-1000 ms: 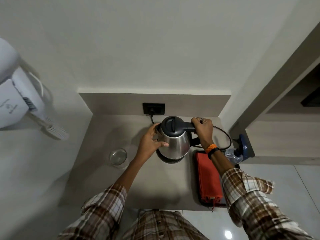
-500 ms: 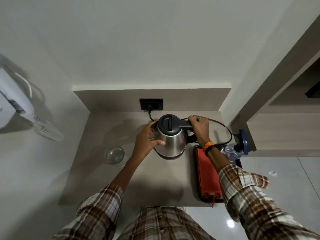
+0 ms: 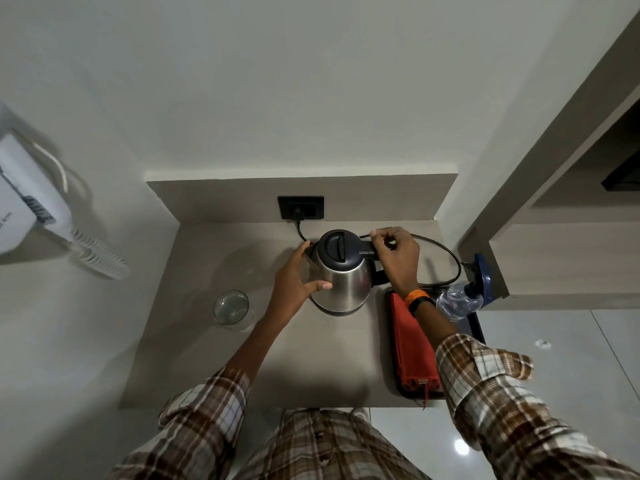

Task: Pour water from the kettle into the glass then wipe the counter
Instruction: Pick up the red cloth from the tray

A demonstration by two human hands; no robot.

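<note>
A steel kettle [image 3: 341, 285] with a black lid stands upright on the beige counter [image 3: 311, 362], near the back. My right hand [image 3: 396, 259] is closed around its black handle on the right. My left hand [image 3: 296, 278] cups the kettle's left side, thumb across the steel body. A clear glass [image 3: 231, 307] stands on the counter to the left of the kettle, apart from both hands. A folded red cloth [image 3: 412, 344] lies on a black tray [image 3: 476, 327] to the right of the kettle, partly under my right forearm.
A black cord [image 3: 446, 252] runs from the wall socket [image 3: 300, 207] behind the kettle and loops right. A plastic spray bottle with a blue head [image 3: 462, 299] lies at the tray's far end. A white wall-mounted device with a coiled cord [image 3: 31, 209] hangs at the left.
The view has shifted slightly; both hands stay on the kettle, which remains standing at the same spot on the counter. The left thumb has slid a little across the steel body.
</note>
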